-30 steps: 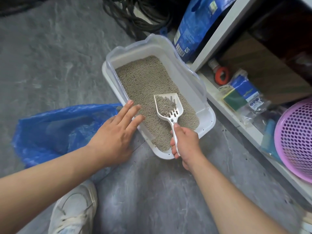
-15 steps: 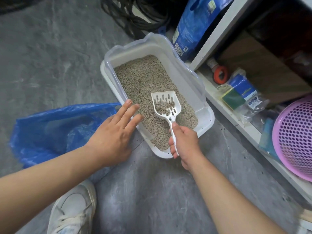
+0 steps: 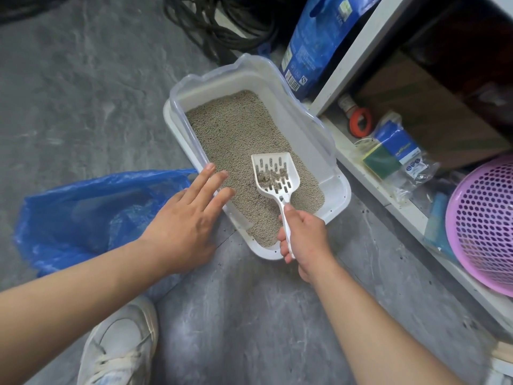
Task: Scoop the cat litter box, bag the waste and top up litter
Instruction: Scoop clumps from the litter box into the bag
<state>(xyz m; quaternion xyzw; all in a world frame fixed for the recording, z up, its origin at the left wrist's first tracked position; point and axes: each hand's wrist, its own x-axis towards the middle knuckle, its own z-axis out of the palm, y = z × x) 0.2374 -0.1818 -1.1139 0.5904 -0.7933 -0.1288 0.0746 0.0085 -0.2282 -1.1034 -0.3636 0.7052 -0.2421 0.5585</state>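
A white litter box (image 3: 340, 195) with a clear rim stands on the grey floor, filled with beige litter (image 3: 236, 129). My right hand (image 3: 304, 236) grips the handle of a white slotted scoop (image 3: 276, 173), held over the near half of the box. A few grey clumps lie in the scoop. My left hand (image 3: 186, 220) rests flat on the box's left rim, fingers spread, holding nothing. An open blue plastic bag (image 3: 83, 215) lies on the floor left of the box. A blue litter bag (image 3: 319, 40) stands behind the box.
A white shelf unit (image 3: 361, 51) runs along the right, holding a sponge pack (image 3: 399, 157), a red-capped item (image 3: 359, 120) and a pink perforated basket (image 3: 485, 226). Black cables (image 3: 222, 20) are coiled at the back. My white shoe (image 3: 122, 345) is at the bottom left.
Most of the loose litter has sifted out of the scoop, leaving a few clumps. The scoop has risen slightly. My left hand stays on the rim.
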